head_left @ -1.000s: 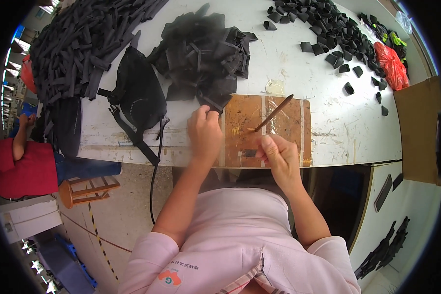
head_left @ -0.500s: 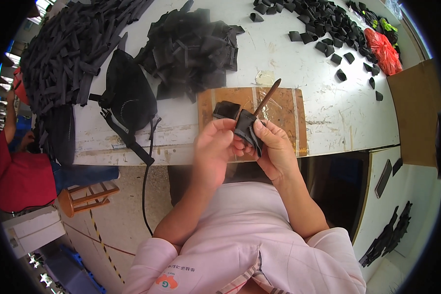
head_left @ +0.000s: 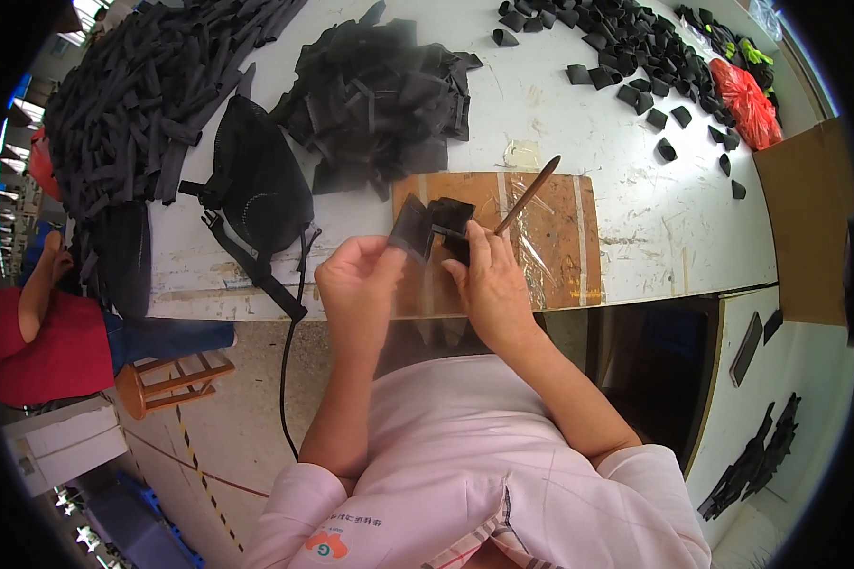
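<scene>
Over a brown cardboard sheet [head_left: 565,247] at the table's front edge, my two hands work slightly apart. My left hand [head_left: 359,280] pinches a flat, dark fabric piece [head_left: 411,228] between thumb and fingers. A brown pointed stick [head_left: 533,192] sticks out of my right hand [head_left: 495,284], its tip slanting up to the right. The right fingers also press on another black fabric piece [head_left: 454,214], which rests on the cardboard beside the left one. How the stick sits inside the right hand is hidden.
Beyond the cardboard lies a heap of black fabric pieces [head_left: 370,95]; black strips [head_left: 133,104] pile up at left. A black pouch with straps [head_left: 261,180] sits between. Small black folded pieces [head_left: 636,57], a red plastic bag [head_left: 745,102] and a cardboard box [head_left: 807,223] are at right. A person in red [head_left: 47,341] works at left.
Both hands were together on a folded black piece. My left hand has since moved left with a flat piece, and my right hand has shifted left, lower over the cardboard, the stick still in it.
</scene>
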Action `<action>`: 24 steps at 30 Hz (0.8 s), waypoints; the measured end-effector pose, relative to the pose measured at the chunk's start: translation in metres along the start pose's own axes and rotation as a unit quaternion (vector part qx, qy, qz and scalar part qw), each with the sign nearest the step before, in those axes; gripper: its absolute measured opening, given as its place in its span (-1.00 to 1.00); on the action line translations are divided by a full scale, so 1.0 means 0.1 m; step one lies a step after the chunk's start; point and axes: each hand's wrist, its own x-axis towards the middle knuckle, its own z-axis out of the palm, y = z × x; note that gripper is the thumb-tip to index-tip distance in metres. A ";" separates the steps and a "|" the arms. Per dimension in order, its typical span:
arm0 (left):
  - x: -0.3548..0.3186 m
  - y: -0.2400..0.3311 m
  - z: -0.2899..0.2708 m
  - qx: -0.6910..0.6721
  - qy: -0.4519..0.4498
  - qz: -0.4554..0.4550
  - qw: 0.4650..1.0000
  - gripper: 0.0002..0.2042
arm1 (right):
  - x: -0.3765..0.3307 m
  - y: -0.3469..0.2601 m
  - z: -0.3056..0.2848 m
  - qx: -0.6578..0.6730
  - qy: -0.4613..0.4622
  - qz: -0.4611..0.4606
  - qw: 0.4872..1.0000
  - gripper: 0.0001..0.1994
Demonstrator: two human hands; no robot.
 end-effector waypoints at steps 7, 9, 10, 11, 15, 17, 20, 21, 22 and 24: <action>-0.13 0.09 -0.03 0.037 -0.111 -0.018 0.993 -0.93 | 0.00 -0.34 -0.32 0.181 0.025 -0.010 0.983 -0.74; -0.21 0.11 0.07 -0.001 -0.122 -0.004 0.993 -0.93 | -0.01 -0.31 -0.38 0.221 -0.015 -0.019 0.975 -0.73; -0.23 0.10 0.10 -0.002 -0.123 -0.004 0.992 -0.93 | 0.01 -0.30 -0.38 0.199 0.020 -0.042 0.979 -0.81; -0.25 0.08 0.13 0.090 -0.100 0.080 0.988 -0.93 | 0.04 -0.31 -0.39 0.198 0.020 -0.042 0.979 -0.81; -0.27 -0.04 0.23 0.173 0.017 0.201 0.964 -0.91 | 0.08 -0.28 -0.29 0.026 0.102 -0.125 0.987 -0.88; -0.26 0.07 0.27 0.077 0.000 0.094 0.993 -0.90 | 0.07 -0.24 -0.32 0.014 0.132 -0.120 0.984 -0.90; -0.15 0.16 0.20 -0.405 -0.192 -0.239 0.861 -0.78 | 0.01 -0.17 -0.44 0.400 0.003 0.178 0.899 -0.93; -0.17 0.19 0.22 -0.405 -0.197 -0.236 0.861 -0.78 | 0.03 -0.13 -0.51 0.399 0.008 0.174 0.900 -0.93; -0.19 0.22 0.23 -0.338 -0.197 -0.203 0.898 -0.80 | 0.05 -0.10 -0.58 0.561 -0.055 0.272 0.780 -0.95; -0.22 0.13 0.34 -0.131 -0.117 -0.034 0.984 -0.81 | 0.09 -0.20 -0.69 0.722 -0.128 0.364 0.574 -0.96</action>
